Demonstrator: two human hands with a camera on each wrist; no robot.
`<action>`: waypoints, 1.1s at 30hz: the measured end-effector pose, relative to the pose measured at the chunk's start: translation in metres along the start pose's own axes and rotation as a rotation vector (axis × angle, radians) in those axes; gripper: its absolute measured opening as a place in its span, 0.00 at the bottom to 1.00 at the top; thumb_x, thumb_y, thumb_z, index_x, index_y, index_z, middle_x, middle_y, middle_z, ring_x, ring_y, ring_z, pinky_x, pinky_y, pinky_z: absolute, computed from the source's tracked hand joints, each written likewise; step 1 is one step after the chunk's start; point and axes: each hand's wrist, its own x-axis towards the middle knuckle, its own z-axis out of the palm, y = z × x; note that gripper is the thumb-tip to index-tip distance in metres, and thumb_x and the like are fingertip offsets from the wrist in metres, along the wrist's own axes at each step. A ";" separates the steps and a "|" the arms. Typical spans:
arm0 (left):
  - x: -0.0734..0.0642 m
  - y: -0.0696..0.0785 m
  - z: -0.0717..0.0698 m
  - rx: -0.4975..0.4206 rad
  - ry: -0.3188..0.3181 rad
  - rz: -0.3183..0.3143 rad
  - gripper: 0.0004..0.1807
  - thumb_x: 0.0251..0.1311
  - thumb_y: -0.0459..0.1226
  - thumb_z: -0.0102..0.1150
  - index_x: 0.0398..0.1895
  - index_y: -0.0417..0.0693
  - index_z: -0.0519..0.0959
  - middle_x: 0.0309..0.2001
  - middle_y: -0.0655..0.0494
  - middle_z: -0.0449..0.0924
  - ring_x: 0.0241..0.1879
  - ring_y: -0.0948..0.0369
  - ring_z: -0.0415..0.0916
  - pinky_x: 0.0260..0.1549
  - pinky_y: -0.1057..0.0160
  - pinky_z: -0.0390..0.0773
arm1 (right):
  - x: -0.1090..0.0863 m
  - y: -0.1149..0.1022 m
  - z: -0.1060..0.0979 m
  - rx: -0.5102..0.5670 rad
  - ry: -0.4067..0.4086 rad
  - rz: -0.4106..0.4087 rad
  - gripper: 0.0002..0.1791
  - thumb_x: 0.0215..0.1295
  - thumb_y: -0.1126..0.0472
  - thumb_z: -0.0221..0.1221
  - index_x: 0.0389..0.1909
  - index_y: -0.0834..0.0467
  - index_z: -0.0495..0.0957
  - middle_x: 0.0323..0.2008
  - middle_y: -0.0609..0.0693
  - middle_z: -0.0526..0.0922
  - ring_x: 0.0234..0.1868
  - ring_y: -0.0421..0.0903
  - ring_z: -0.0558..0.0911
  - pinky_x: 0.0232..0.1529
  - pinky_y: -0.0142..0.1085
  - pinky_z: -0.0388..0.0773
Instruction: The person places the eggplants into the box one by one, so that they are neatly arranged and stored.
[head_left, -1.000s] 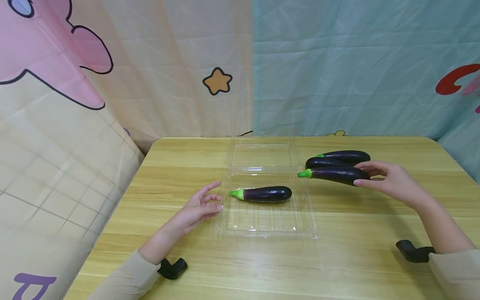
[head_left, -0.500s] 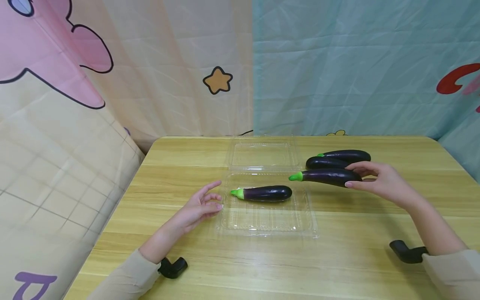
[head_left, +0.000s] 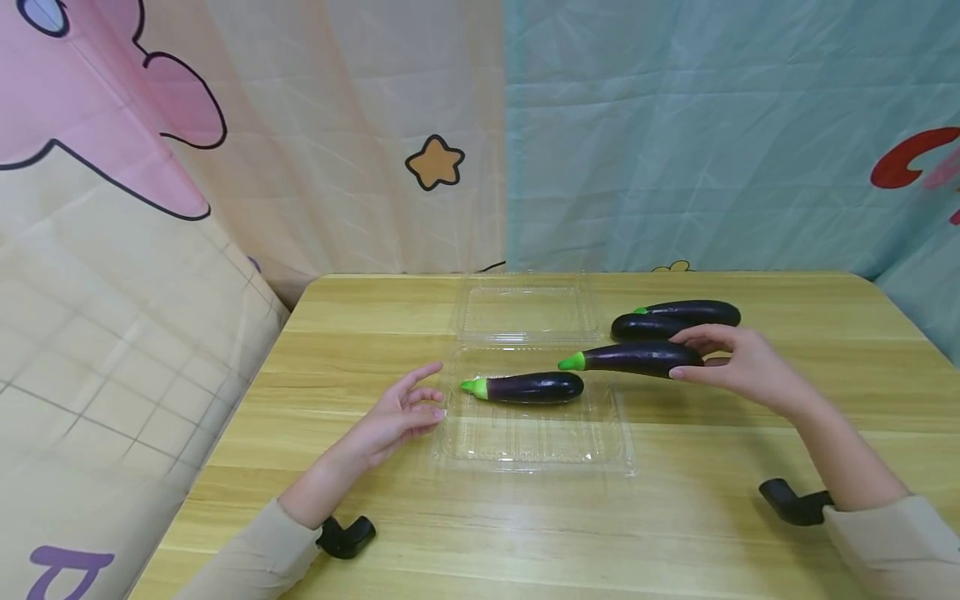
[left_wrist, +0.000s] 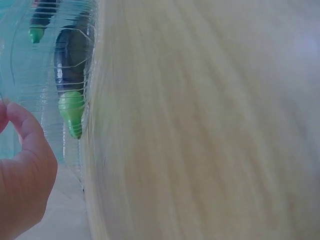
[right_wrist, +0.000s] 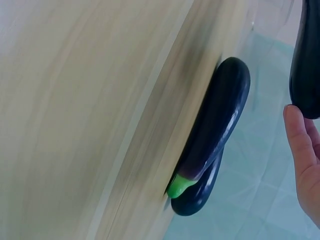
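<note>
My right hand [head_left: 723,362] pinches the thick end of a dark purple eggplant [head_left: 637,358], held above the table with its green stem pointing left. That stem overlaps the right side of an opened clear plastic clamshell box [head_left: 525,450] in the head view. Inside the box's base lies another eggplant [head_left: 536,388], its stem toward my left hand. My left hand [head_left: 405,414] is beside the box's left edge, fingers relaxed and holding nothing. In the left wrist view, the eggplant in the box [left_wrist: 71,65] shows through the clear wall. The held eggplant [right_wrist: 306,60] also shows in the right wrist view.
Two more eggplants [head_left: 693,312] lie together at the back right of the wooden table [head_left: 360,325]. The box's clear lid [head_left: 525,308] lies folded back behind its base. Printed curtains [head_left: 660,150] hang behind the table. A black wrist device [head_left: 345,537] sits under each forearm.
My right hand has moved left and slightly toward me with the eggplant, bringing its stem over the box's right side. My left hand has stayed in place.
</note>
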 end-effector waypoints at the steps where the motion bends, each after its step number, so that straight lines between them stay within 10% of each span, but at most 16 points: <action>1: 0.000 0.000 0.000 -0.002 -0.001 0.000 0.42 0.56 0.26 0.55 0.72 0.46 0.48 0.45 0.52 0.67 0.35 0.64 0.72 0.39 0.69 0.76 | 0.000 -0.001 0.001 0.001 -0.002 -0.001 0.24 0.54 0.52 0.66 0.50 0.58 0.76 0.45 0.55 0.76 0.40 0.31 0.75 0.37 0.28 0.77; 33: -0.001 0.000 0.000 0.006 -0.001 -0.004 0.41 0.56 0.26 0.55 0.72 0.48 0.49 0.46 0.51 0.66 0.36 0.64 0.72 0.39 0.69 0.76 | 0.009 -0.028 0.031 0.019 -0.029 -0.115 0.23 0.49 0.53 0.69 0.45 0.59 0.78 0.38 0.51 0.78 0.39 0.44 0.75 0.39 0.34 0.79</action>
